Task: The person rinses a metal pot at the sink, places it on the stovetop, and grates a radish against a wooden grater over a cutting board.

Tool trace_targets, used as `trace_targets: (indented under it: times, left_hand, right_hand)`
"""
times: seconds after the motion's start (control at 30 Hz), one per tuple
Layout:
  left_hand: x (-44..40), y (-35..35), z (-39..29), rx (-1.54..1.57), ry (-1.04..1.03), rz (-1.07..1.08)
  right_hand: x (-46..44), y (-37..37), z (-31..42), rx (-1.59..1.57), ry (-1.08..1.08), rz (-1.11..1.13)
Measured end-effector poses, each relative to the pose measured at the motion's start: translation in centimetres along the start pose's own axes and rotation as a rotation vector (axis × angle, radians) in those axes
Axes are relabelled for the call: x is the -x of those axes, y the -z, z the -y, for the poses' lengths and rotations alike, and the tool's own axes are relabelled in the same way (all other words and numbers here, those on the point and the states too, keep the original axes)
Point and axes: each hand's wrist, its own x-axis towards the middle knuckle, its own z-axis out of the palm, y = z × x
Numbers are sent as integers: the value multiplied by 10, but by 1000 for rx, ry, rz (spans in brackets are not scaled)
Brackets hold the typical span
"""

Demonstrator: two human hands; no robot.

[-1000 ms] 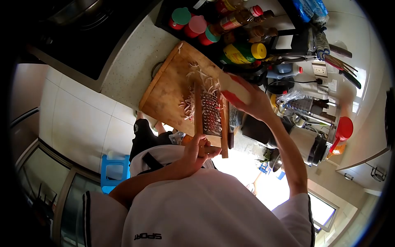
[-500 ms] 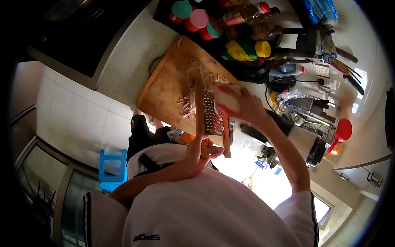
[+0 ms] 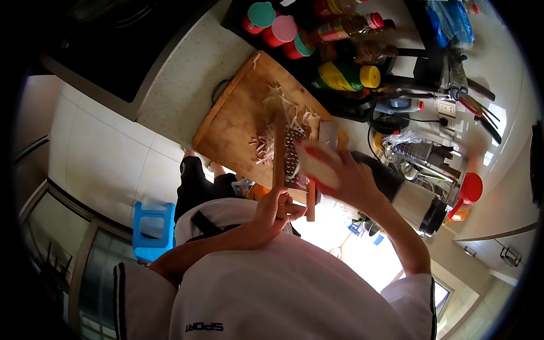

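My left hand [image 3: 273, 214] is closed around the handle end of a wooden-framed grater [image 3: 279, 156], which stands tilted over a wooden cutting board [image 3: 226, 133]. In my right hand [image 3: 357, 184] is a pale piece of vegetable with red edges [image 3: 318, 169], slightly blurred, against or just over the metal holes of the grater. It hides part of the grating face. Pale and reddish shreds [image 3: 262, 147] lie on the board beside and beyond the grater. A flat metal blade [image 3: 328, 135] rests on the board's right side.
Lidded jars [image 3: 279, 29] and bottles [image 3: 343, 76] stand in a black rack beyond the board. A dark stove [image 3: 107, 51] is at upper left. On the right are a large pot [image 3: 411, 204] and a red ladle [image 3: 471, 188]. A blue stool [image 3: 154, 229] stands on the floor.
My right hand has moved the vegetable along the grater, now nearer its handle end. The metal blade on the board shows more fully. My left hand keeps its hold.
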Motion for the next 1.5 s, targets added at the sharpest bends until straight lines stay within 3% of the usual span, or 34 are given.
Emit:
trace_targets:
  times: [0.07, 0.17, 0.4, 0.57, 0.7, 0.97, 1.1, 1.2, 1.27, 1.4, 1.5]
  left_hand:
    - [6, -5, -2, 18, -6, -4]
    - [5, -9, -5, 12, -35, -10]
    - [-2, 0, -2, -14, -17, -34]
    - [-4, 6, 5, -21, -26, -10]
    - [-5, 5, 5, -36, -44, -22]
    - [-10, 12, 6, -7, -58, 13]
    - [-9, 15, 9, 7, -66, 29]
    - [-6, 9, 6, -26, -87, 21]
    - [-1, 0, 6, -20, -90, 2]
    - [-12, 13, 10, 12, -92, -43]
    - [-8, 9, 6, 30, -64, -70]
  right_hand:
    - [-50, -31, -19, 15, 24, -258]
    - [-81, -27, -38, -69, 70, -250]
    - [20, 12, -1, -58, 107, -15]
    - [-48, -40, -24, -17, 47, -264]
    - [-83, -29, -40, -76, 3, -108]
    - [20, 9, -10, -17, 120, 46]
    - [-32, -35, -11, 27, -20, -131]
    - [-84, -37, -41, -41, 66, -218]
    - [-84, -31, -40, -12, 50, -157]
    - [-35, -1, -22, -42, 47, -130]
    - [7, 23, -7, -3, 24, 67]
